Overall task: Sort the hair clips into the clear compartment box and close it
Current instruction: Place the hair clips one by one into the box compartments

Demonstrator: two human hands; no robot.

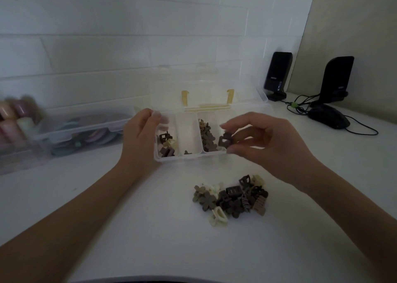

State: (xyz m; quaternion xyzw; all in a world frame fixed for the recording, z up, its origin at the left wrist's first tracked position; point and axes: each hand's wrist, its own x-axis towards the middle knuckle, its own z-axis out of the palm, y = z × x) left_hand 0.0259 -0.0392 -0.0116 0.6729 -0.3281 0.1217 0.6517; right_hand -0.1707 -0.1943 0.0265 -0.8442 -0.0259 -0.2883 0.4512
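Observation:
A clear compartment box [190, 156] stands open on the white table, its lid [206, 89] tilted up behind it. Its left compartment holds a few brown and cream clips [166, 144], the middle one a single small clip [187, 153], the right one several brown flower clips [207, 140]. My left hand [140, 135] grips the box's left wall. My right hand [264, 145] pinches a dark brown square clip [225, 140] just above the box's right front corner. A pile of brown and cream hair clips [232, 198] lies on the table in front of the box.
A clear lidded bin [83, 130] with coloured items sits at the left, with blurred bottles [15, 119] beside it. Two black speakers [278, 75] [337, 80], a black mouse [328, 116] and cables [300, 105] occupy the back right. A tiled wall runs behind.

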